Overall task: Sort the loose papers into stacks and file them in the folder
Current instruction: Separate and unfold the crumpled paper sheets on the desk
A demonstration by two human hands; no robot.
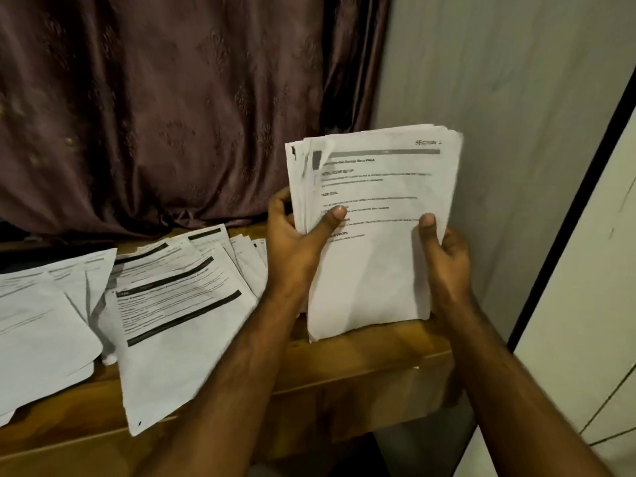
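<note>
Two hands hold one thick stack of papers (375, 232) upright, its bottom edge resting on the wooden table (361, 363). The left hand (296, 235) grips the stack's left edge, thumb across the front sheet and fingers curled behind; the right hand (444, 249) grips the lower right side the same way, thumb on the printed face. The top sheet reads "SECTION" at its upper corner, and the upper left corners of the sheets behind it fan out unevenly.

The step looks like squaring the stack. To do it well, I would loosen both grips slightly so the sheets can slide, tap the bottom edge on the table, then turn the stack and tap a side edge to bring in the fanned corners. Squeezing too hard would lock the misalignment in place, and the stack bows a little near its base, so a light hold suits it better.

To the left of the left hand, more loose papers (179, 304) lie spread and overlapping on the table, some overhanging its near edge. No folder is visible, so filing seems some way off
</note>
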